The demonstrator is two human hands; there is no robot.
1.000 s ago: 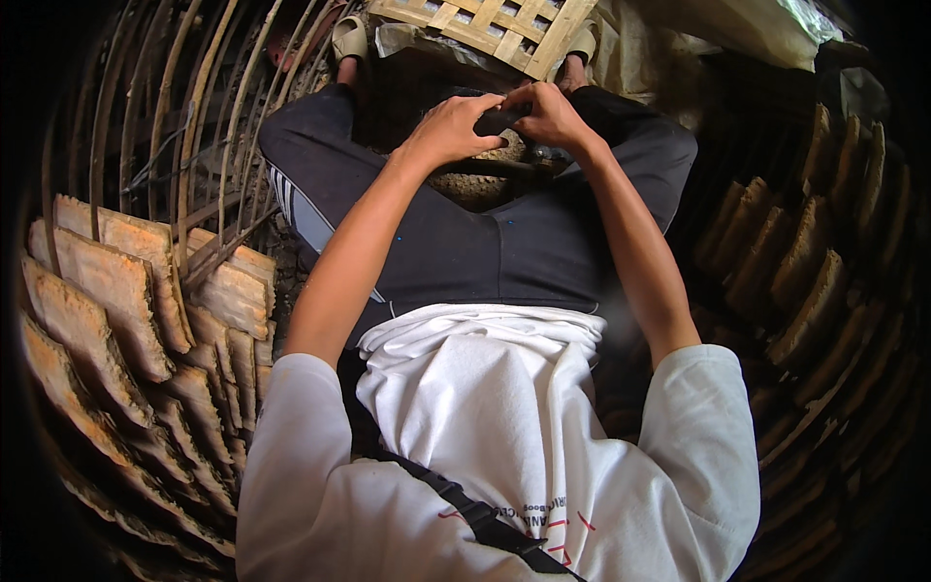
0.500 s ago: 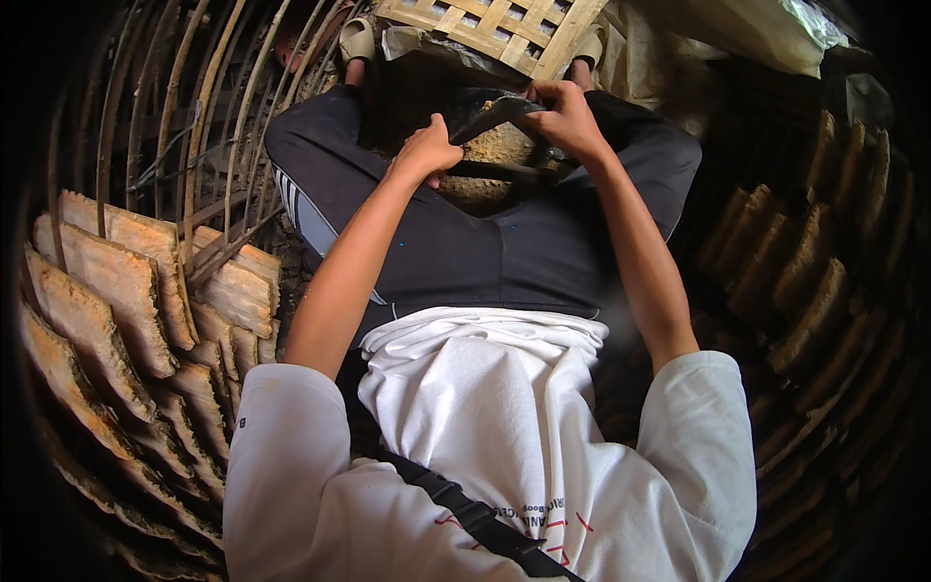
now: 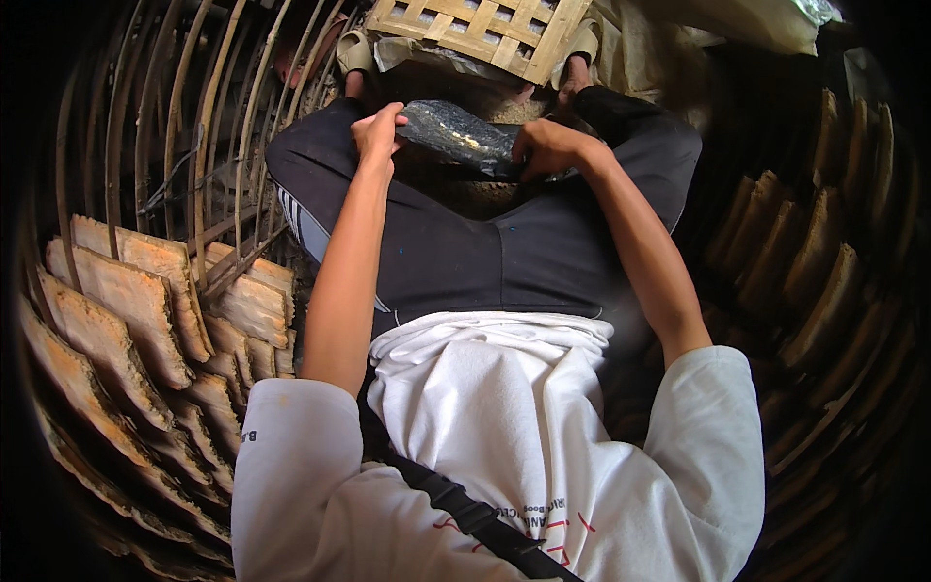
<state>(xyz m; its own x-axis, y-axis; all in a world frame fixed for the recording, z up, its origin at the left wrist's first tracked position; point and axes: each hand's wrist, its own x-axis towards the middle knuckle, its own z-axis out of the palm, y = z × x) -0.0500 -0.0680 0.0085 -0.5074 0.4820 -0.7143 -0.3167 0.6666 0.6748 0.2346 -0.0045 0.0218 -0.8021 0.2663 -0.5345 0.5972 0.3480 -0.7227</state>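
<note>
Between my spread legs, a dark, glossy, flexible-looking oblong piece (image 3: 456,134) is stretched from hand to hand, with a pale yellowish smear along its middle. Its material is hard to tell. My left hand (image 3: 378,134) pinches its left end between thumb and fingers. At the other end, the fingers of my right hand (image 3: 553,147) curl round the edge, partly hidden behind the back of the hand. Below the piece is a shadowed brownish surface (image 3: 482,197), mostly covered by it.
A woven bamboo-slat panel (image 3: 475,34) lies ahead, near my feet. Curved thin sticks (image 3: 208,126) rise at the left. Stacks of rough tan slabs stand on the left (image 3: 131,301) and the right (image 3: 813,247). Pale plastic sheeting (image 3: 640,68) lies at the far right.
My left hand has moved left and away from me, my right hand slightly nearer. The dark piece has turned its broad face up, covering the tan lumpy surface that showed beneath.
</note>
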